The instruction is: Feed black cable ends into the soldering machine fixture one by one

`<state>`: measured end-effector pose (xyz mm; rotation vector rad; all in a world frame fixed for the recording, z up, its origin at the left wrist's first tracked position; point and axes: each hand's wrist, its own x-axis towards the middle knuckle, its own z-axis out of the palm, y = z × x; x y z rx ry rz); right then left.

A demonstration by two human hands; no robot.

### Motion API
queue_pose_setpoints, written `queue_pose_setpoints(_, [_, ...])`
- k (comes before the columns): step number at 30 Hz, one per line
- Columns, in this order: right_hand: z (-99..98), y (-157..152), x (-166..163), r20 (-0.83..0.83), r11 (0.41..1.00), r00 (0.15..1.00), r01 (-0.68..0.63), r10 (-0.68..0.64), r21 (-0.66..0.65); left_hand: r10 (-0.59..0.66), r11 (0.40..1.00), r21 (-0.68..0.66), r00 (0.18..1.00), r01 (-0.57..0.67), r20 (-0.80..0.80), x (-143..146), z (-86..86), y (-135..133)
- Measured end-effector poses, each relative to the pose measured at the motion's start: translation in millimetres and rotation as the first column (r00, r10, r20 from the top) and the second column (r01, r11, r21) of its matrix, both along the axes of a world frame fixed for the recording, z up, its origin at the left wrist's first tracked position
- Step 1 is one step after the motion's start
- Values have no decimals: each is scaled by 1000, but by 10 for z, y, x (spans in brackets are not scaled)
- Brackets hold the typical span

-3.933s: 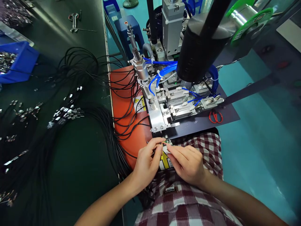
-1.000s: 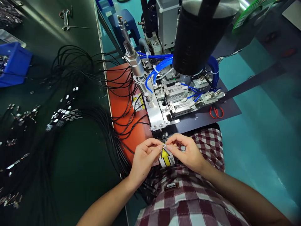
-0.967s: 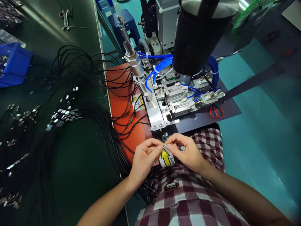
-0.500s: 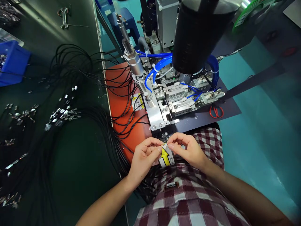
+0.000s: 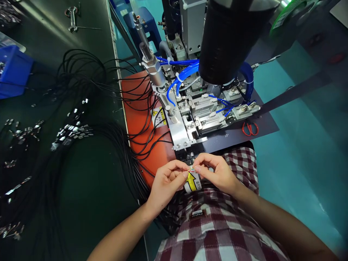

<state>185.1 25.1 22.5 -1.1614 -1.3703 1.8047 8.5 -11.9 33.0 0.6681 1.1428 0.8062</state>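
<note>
My left hand and my right hand meet in front of my body, both pinched on the thin coloured wire ends of a black cable. The fingertips almost touch. Just under them is a white label with a yellow arrow. Right behind the hands stands the metal fixture of a small machine with blue air hoses. Black cables run from the hands over an orange mat to the left.
A dark green bench at left carries a large heap of black cables with metal plugs. A blue bin and a wrench lie at the far left. Red scissors rest on the machine's dark base plate.
Both hands have stayed pinched on the wire ends at the same spot; the fingers shifted slightly, and the view tilted a little.
</note>
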Motion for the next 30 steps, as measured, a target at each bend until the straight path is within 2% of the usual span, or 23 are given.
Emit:
queue_pose_setpoints(4, [1, 12, 4, 15, 996, 998, -63, 62, 63, -41, 999, 17, 999, 41, -9, -28, -5, -13])
queue_pose_setpoints(7, [-19, 54, 21, -7, 976, 990, -137, 140, 172, -74, 997, 15, 997, 74, 7, -58, -13, -4])
queue_pose_setpoints(12, [-34, 188, 62, -35, 899, 949, -284, 313, 334, -163, 985, -52, 984, 167, 76, -103, -10, 51])
queue_pose_setpoints(18, [29, 311, 62, 29, 789, 890, -418, 455, 449, -216, 972, -90, 976, 218, 40, -105, 14, 76])
queue_pose_setpoints(19, [32, 310, 58, 33, 790, 892, -415, 450, 450, -209, 973, -90, 977, 211, 28, -98, 17, 75])
queue_pose_setpoints(21, [26, 284, 54, 32, 829, 920, -366, 391, 423, -167, 983, -80, 986, 167, 9, -79, 18, 71])
queue_pose_setpoints(25, [-14, 162, 59, 60, 938, 986, -166, 155, 303, -33, 994, -108, 999, 35, 17, -40, 15, 65])
queue_pose_setpoints(30, [-13, -10, 14, 131, 962, 990, -86, 53, 261, 28, 990, -138, 999, -25, 15, -13, 10, 69])
